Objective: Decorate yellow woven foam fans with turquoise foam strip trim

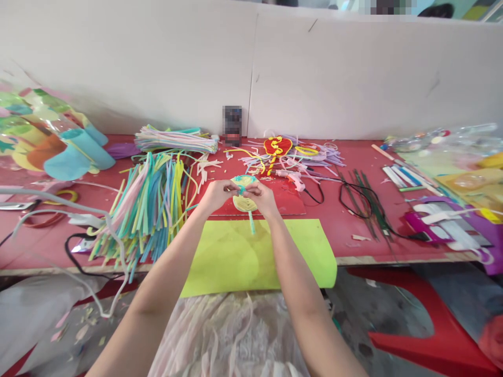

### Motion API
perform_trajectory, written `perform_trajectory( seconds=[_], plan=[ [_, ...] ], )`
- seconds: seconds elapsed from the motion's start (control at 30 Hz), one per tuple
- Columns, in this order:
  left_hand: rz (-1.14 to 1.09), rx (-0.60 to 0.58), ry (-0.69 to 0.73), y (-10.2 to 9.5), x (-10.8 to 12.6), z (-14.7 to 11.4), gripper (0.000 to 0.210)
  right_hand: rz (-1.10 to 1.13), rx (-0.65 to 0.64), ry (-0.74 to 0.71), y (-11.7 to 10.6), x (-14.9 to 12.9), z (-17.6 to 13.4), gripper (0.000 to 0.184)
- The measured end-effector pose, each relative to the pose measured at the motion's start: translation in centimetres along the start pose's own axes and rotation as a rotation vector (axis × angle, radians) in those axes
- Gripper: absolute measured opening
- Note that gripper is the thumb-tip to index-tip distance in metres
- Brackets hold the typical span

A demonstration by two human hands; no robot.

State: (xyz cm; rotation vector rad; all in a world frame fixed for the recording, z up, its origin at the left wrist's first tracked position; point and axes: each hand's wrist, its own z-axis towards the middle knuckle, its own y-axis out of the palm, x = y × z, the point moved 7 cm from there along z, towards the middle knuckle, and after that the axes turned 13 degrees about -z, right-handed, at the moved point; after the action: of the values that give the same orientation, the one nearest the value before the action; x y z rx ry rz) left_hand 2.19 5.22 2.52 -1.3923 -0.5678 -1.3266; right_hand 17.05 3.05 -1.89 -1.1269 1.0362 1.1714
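My left hand [220, 194] and my right hand [263, 197] meet at the middle of the table, fingertips pinched on a small teal pipe cleaner piece [242, 189]. Its exact shape is partly hidden by my fingers. Right beneath lies a pale yellow disc [244, 204] of coiled pipe cleaner with a teal stem [252, 223] pointing toward me. Some teal also shows along the disc's far edge. Under the disc is a red board [286, 204], and nearer to me a lime-green sheet [236, 256] hangs over the table edge.
Bundled pastel pipe cleaners [151, 209] lie left, with another bundle [176, 140] behind. A pink glue gun [293, 179] and a red-and-yellow coiled piece [277, 148] sit beyond my right hand. Black cables [363, 196] and a purple-and-white device [444, 225] are at right. A phone-like object [231, 125] stands against the white partition.
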Motion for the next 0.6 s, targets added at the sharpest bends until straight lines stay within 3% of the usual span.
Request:
perform_trajectory(
  seconds=[0.27, 0.47, 0.53, 0.6],
  plan=[
    [0.157, 0.02, -0.007, -0.2, 1.6, -0.2, 0.015, 0.057, 0.0, 0.084, 0.3, 0.7, 0.0, 0.029],
    [0.22, -0.033, 0.044, 0.6, 1.8, -0.1, 0.018, 0.038, 0.03, 0.097, 0.2, 0.8, 0.1, 0.027],
    [0.246, 0.004, 0.12, 0.6, 2.7, -0.5, 0.018, 0.034, 0.069, 0.103, -0.1, 0.8, 0.1, 0.028],
    [0.279, 0.135, 0.21, 0.2, 3.9, -1.3, 0.018, 0.027, 0.121, 0.101, -0.4, 0.9, 0.2, 0.028]
  ],
)
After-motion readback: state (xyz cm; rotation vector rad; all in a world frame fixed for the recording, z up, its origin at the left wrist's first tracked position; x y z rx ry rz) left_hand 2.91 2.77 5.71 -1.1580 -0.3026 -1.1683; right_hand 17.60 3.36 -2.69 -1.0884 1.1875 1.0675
